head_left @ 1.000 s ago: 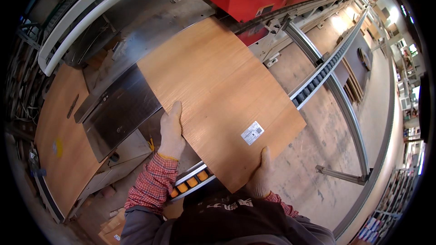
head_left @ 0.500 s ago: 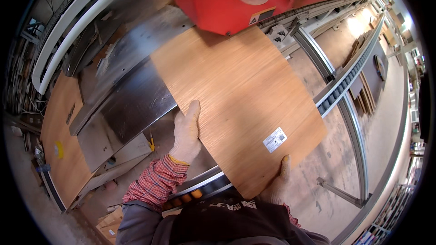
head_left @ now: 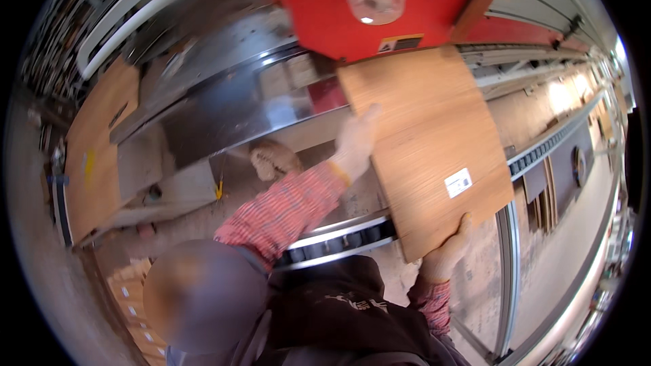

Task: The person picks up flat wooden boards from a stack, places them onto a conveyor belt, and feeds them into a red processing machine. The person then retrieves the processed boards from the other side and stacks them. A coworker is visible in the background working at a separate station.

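A wood-grain panel [head_left: 427,129] with a white label near its right part extends away from me, its far edge at the bottom of the red machine housing [head_left: 386,17]. My left hand [head_left: 356,144], in a pale knitted glove, grips the panel's left edge with the thumb on top; its other fingers are hidden below. At the near edge, my right hand [head_left: 447,251], also gloved, holds the panel, thumb over the face and fingers underneath out of sight.
A dark, shiny machine bed [head_left: 217,112] lies left of the panel. Roller rails [head_left: 339,240] run in front of me and continue on the right [head_left: 542,152]. Another wood-grain board [head_left: 91,163] stands far left. Cardboard-coloured pieces [head_left: 135,305] are at lower left.
The panel has shifted rightward and turned slightly, with both hands still on it. My left arm reaches farther across to the right, and the view has swung as well.
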`<action>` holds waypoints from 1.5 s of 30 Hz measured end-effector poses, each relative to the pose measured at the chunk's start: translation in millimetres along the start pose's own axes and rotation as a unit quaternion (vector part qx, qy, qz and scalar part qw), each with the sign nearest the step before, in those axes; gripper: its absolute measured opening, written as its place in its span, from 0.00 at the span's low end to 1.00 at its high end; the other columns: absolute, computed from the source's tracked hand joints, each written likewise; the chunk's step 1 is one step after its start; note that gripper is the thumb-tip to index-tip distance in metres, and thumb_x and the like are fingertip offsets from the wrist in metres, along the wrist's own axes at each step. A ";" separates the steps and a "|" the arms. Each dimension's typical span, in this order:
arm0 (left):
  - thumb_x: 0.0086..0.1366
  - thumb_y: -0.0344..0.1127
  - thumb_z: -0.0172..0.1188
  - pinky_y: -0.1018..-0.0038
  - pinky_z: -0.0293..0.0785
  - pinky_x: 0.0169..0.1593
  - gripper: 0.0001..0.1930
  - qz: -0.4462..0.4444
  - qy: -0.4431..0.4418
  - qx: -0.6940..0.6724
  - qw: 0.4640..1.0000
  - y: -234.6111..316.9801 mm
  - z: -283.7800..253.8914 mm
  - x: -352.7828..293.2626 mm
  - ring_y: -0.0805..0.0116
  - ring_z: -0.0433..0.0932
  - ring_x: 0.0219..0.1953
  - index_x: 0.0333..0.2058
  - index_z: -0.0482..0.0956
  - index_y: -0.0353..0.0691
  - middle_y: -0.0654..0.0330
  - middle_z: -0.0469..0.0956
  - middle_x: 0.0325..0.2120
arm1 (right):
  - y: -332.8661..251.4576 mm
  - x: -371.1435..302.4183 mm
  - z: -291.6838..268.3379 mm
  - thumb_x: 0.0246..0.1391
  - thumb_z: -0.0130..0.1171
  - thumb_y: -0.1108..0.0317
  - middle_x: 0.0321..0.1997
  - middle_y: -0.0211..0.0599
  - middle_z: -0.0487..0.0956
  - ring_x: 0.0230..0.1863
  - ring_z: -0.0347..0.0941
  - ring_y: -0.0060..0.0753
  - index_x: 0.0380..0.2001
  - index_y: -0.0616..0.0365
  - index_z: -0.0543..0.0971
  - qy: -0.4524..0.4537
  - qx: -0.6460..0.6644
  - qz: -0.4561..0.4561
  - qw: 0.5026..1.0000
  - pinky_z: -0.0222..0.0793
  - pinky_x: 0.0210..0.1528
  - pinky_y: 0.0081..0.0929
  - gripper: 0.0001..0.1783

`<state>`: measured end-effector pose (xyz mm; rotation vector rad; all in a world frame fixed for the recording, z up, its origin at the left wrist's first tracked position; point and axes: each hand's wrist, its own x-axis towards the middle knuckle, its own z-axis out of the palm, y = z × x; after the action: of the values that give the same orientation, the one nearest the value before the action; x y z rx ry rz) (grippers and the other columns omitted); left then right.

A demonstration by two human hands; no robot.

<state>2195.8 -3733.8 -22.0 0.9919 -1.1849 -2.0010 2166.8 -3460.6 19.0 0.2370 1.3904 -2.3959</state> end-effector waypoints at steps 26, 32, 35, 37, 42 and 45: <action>0.73 0.40 0.60 0.68 0.79 0.53 0.20 0.023 0.688 0.160 0.708 -52.4 -410.2 -644.7 0.63 0.83 0.47 0.57 0.78 0.34 0.53 0.83 0.43 | 251.9 -61.1 -139.1 0.74 0.53 0.57 0.80 0.46 0.60 0.74 0.66 0.45 0.77 0.62 0.58 -0.447 -0.449 0.225 0.741 0.70 0.71 0.45 0.36; 0.75 0.39 0.57 0.73 0.79 0.46 0.17 -0.005 0.655 0.052 0.754 -57.2 -408.7 -722.1 0.72 0.81 0.38 0.54 0.80 0.32 0.59 0.82 0.34 | 405.3 -481.5 -24.4 0.74 0.54 0.59 0.55 0.43 0.80 0.58 0.80 0.38 0.55 0.63 0.79 -0.645 -0.363 0.526 0.419 0.80 0.55 0.37 0.19; 0.75 0.39 0.57 0.74 0.78 0.45 0.17 0.000 0.693 0.029 0.721 -69.6 -406.7 -759.4 0.73 0.80 0.36 0.53 0.80 0.31 0.60 0.82 0.35 | 416.4 -591.8 -1.8 0.71 0.56 0.62 0.49 0.42 0.82 0.54 0.82 0.36 0.51 0.63 0.79 -0.893 -0.248 0.159 0.341 0.79 0.54 0.35 0.15; 0.76 0.39 0.56 0.73 0.80 0.46 0.17 0.012 0.716 -0.008 0.698 -64.1 -408.5 -777.9 0.71 0.81 0.39 0.54 0.80 0.32 0.59 0.82 0.38 | 426.2 -642.1 -6.4 0.69 0.58 0.61 0.49 0.44 0.83 0.54 0.82 0.38 0.52 0.64 0.79 -0.709 -0.404 0.483 0.316 0.78 0.56 0.36 0.17; 0.77 0.40 0.55 0.72 0.80 0.47 0.16 0.037 0.717 -0.031 0.695 -54.4 -446.8 -790.8 0.72 0.80 0.41 0.51 0.80 0.31 0.58 0.82 0.40 | 493.0 -653.4 -42.2 0.62 0.66 0.55 0.48 0.49 0.84 0.45 0.82 0.34 0.51 0.69 0.81 -0.729 -0.362 0.476 0.332 0.78 0.49 0.37 0.26; 0.78 0.43 0.54 0.70 0.80 0.49 0.17 -0.001 0.711 -0.068 0.700 -48.4 -487.7 -789.2 0.68 0.81 0.42 0.50 0.80 0.32 0.56 0.82 0.43 | 416.7 -681.4 2.4 0.60 0.69 0.56 0.41 0.48 0.86 0.38 0.82 0.30 0.45 0.69 0.84 -0.731 -0.464 0.382 0.322 0.79 0.43 0.35 0.24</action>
<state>3021.3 -3308.9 10.4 1.8396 -0.1099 -0.6933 2956.0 -3499.4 -97.5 -1.0554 0.8393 -0.0813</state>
